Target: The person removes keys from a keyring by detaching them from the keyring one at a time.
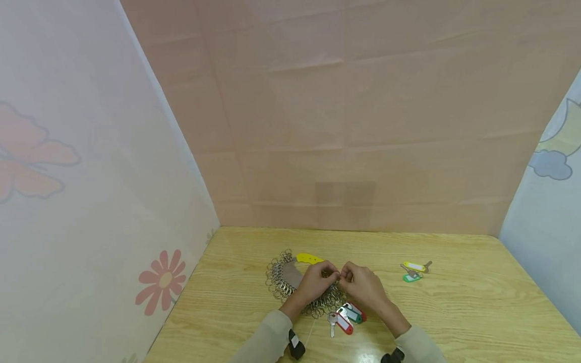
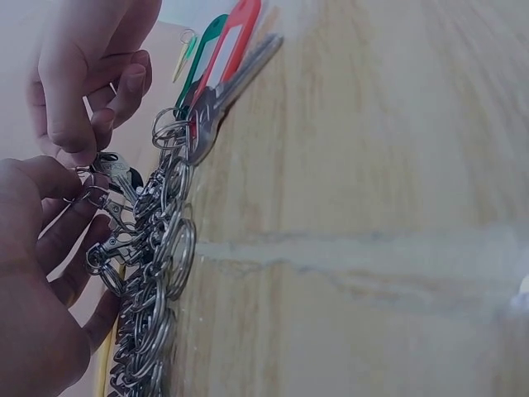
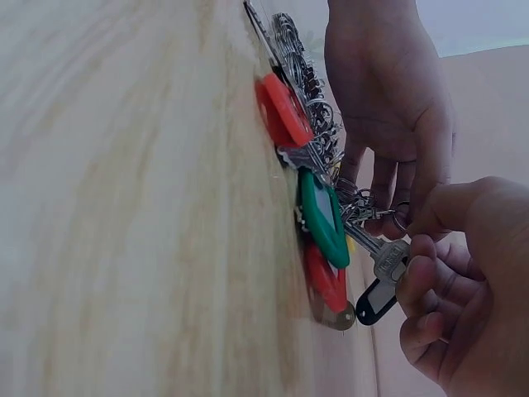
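A large key holder [image 1: 291, 275] with a grey plate and yellow handle [image 1: 308, 258] lies on the table, fringed with many metal clasps and rings. Over its right side my left hand [image 1: 314, 280] pinches a small metal ring [image 3: 401, 217] at the edge clasps. My right hand [image 1: 364, 285] meets it there, thumb and fingertips pinched at the same ring. From this spot hang a key [image 3: 390, 260] and a black tag [image 3: 378, 301], beside the right fingers. Keys with a red tag [image 1: 344, 324] and a green tag [image 1: 353, 314] hang at the near edge.
Further right on the table [image 1: 476, 292] lie keys with a yellow tag [image 1: 415, 266] and a green tag [image 1: 411, 278]. A brown sheet [image 1: 290, 126] stands behind the table, with patterned white panels at the left [image 1: 91, 212] and right.
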